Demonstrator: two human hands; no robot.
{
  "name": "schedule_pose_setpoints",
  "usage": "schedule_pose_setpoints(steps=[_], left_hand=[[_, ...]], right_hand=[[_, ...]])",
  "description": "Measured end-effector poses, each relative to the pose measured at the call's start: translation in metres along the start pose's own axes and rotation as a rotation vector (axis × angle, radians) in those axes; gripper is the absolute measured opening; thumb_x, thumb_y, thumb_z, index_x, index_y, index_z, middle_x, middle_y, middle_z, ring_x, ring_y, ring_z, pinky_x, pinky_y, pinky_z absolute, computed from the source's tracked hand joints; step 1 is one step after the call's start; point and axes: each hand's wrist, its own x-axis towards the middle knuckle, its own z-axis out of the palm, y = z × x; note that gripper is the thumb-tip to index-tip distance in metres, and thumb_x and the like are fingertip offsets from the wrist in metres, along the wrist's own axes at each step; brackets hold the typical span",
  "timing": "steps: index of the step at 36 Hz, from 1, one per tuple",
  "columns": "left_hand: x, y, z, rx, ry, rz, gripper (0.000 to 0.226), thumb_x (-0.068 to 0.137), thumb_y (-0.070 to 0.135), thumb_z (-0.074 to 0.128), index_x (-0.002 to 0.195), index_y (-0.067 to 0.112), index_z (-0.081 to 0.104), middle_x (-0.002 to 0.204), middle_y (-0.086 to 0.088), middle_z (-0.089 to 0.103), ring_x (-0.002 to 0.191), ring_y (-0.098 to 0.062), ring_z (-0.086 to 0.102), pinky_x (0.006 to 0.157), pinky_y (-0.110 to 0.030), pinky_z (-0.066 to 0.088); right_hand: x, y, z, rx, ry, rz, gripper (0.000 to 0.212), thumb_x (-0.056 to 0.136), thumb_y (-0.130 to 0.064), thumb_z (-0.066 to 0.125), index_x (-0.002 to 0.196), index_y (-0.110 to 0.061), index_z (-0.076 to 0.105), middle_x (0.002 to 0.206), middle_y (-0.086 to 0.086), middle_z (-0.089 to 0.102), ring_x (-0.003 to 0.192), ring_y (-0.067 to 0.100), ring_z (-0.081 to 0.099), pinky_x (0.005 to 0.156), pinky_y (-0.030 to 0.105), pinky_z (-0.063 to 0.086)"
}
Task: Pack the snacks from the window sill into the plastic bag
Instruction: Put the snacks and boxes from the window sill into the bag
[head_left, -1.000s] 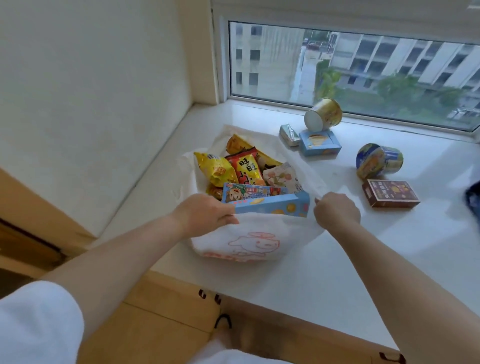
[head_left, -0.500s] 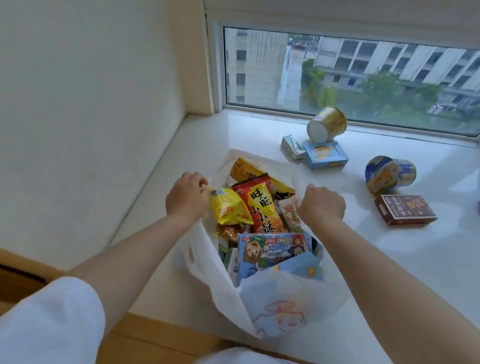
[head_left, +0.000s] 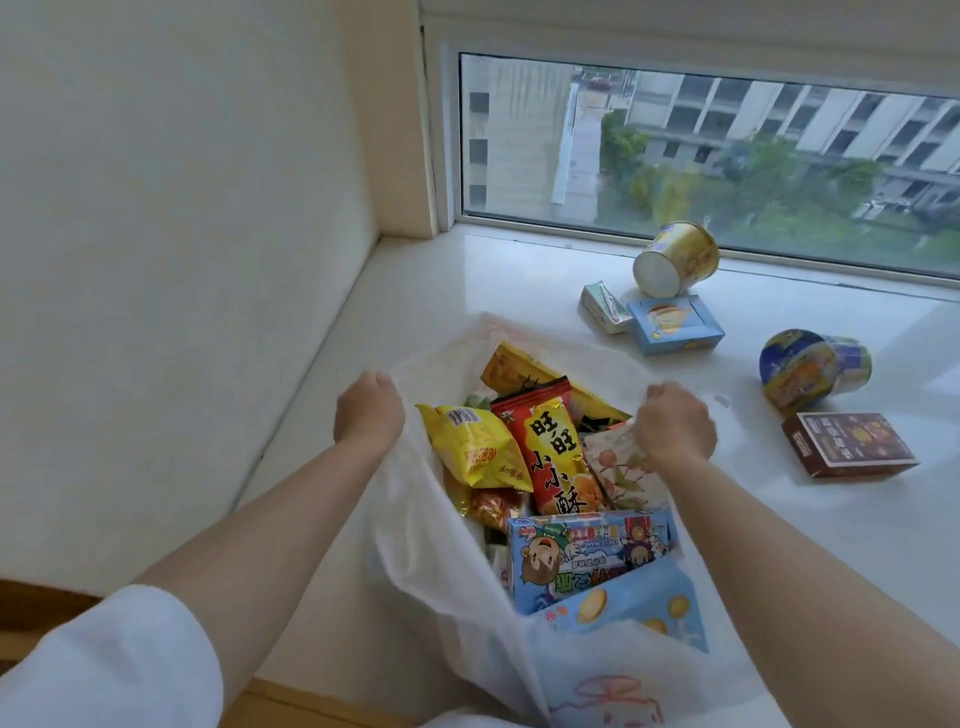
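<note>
Thin white plastic bag (head_left: 415, 540), crinkly snack packets (head_left: 470, 449) inside, rim bunched in both hands' curled fingers (head_left: 382, 382).

Plastic bag (head_left: 457, 587) on window sill (head_left: 426, 291), near front edge, toward left wall. In bag: snack packets (head_left: 524, 447) at back, two boxes (head_left: 597, 561) in front. Behind bag to right, near window: small packet (head_left: 602, 306), box (head_left: 675, 325), tipped cup (head_left: 675, 260) leaning on box. Farther right: second tipped cup (head_left: 810, 371); flat box (head_left: 849, 444) just before it.
</note>
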Motion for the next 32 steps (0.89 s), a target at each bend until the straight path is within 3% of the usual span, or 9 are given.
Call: schedule_pose_setpoints(steps=[3, 6, 10, 16, 21, 32], left_hand=[[0.003, 0.022, -0.021, -0.084, 0.170, 0.116, 0.037, 0.101, 0.021, 0.027, 0.101, -0.003, 0.055, 0.110, -0.026, 0.059, 0.103, -0.038, 0.054, 0.078, -0.036, 0.038], [0.003, 0.028, -0.029, 0.022, 0.169, 0.175, 0.035, 0.101, 0.025, 0.027, 0.100, 0.002, 0.054, 0.108, -0.024, 0.060, 0.101, -0.038, 0.054, 0.074, -0.036, 0.037], [0.003, 0.021, -0.023, 0.197, 0.115, 0.199, 0.033, 0.098, 0.026, 0.029, 0.098, 0.006, 0.055, 0.108, -0.018, 0.061, 0.089, -0.032, 0.051, 0.071, -0.033, 0.036], [-0.003, 0.052, -0.016, 0.252, 0.086, 0.356, 0.042, 0.096, 0.044, 0.038, 0.127, 0.018, 0.050, 0.126, -0.011, 0.051, 0.120, -0.031, 0.044, 0.094, -0.044, 0.040], [-0.006, 0.109, -0.008, 0.335, 0.069, 0.519, 0.045, 0.096, 0.046, 0.038, 0.133, 0.021, 0.044, 0.132, -0.008, 0.047, 0.123, -0.028, 0.040, 0.091, -0.043, 0.040], [0.022, 0.201, 0.058, 0.429, -0.069, 0.538, 0.045, 0.096, 0.040, 0.041, 0.136, 0.020, 0.038, 0.136, -0.009, 0.041, 0.124, -0.028, 0.039, 0.092, -0.041, 0.039]], right_hand=[[0.015, 0.004, -0.024, 0.090, 0.116, 0.034, 0.037, 0.101, -0.024, 0.030, 0.105, -0.002, 0.060, 0.111, 0.021, 0.061, 0.100, 0.037, 0.056, 0.075, 0.036, 0.037], [0.019, 0.009, -0.026, 0.054, 0.104, 0.021, 0.042, 0.101, -0.031, 0.029, 0.108, -0.003, 0.059, 0.112, 0.021, 0.060, 0.103, 0.037, 0.055, 0.079, 0.038, 0.040], [0.017, 0.011, -0.015, -0.019, 0.007, -0.027, 0.040, 0.098, -0.029, 0.029, 0.100, -0.005, 0.061, 0.105, 0.018, 0.062, 0.092, 0.033, 0.055, 0.072, 0.034, 0.038], [0.016, 0.004, -0.014, 0.053, 0.068, -0.152, 0.032, 0.090, -0.038, 0.041, 0.087, -0.011, 0.056, 0.091, 0.008, 0.060, 0.079, 0.027, 0.052, 0.063, 0.031, 0.033], [0.028, -0.003, -0.019, 0.091, 0.044, -0.221, 0.035, 0.094, -0.046, 0.038, 0.102, -0.016, 0.056, 0.101, 0.003, 0.059, 0.084, 0.019, 0.049, 0.069, 0.032, 0.035], [0.112, 0.014, -0.031, 0.071, -0.113, -0.151, 0.031, 0.099, -0.035, 0.029, 0.091, -0.014, 0.051, 0.107, 0.009, 0.060, 0.084, 0.023, 0.043, 0.070, 0.032, 0.033]])
